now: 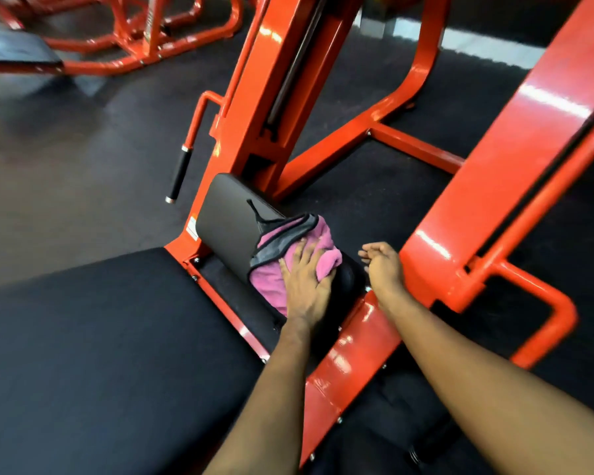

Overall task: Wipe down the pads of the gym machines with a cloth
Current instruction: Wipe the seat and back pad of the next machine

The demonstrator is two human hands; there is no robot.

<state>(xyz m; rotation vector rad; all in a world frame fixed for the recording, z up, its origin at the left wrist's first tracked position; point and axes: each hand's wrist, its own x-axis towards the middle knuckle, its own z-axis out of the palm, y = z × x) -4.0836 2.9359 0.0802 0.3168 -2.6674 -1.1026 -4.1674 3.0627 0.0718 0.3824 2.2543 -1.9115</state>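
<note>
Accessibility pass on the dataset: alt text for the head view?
The left hand presses a pink cloth onto a small dark pad of an orange gym machine; the right hand is open beside it, holding nothing. A larger black pad lies lower left.

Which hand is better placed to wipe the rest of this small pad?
Left: the left hand lies flat on the pink cloth on the small pad; the right hand hovers empty beside it.

Grey pad (227, 214) sits on the orange frame (494, 186), with the pink cloth (318, 234) draped over its near end. The frame stands on the dark floor (83, 183), black seat (100, 337) just beside the pad.
</note>
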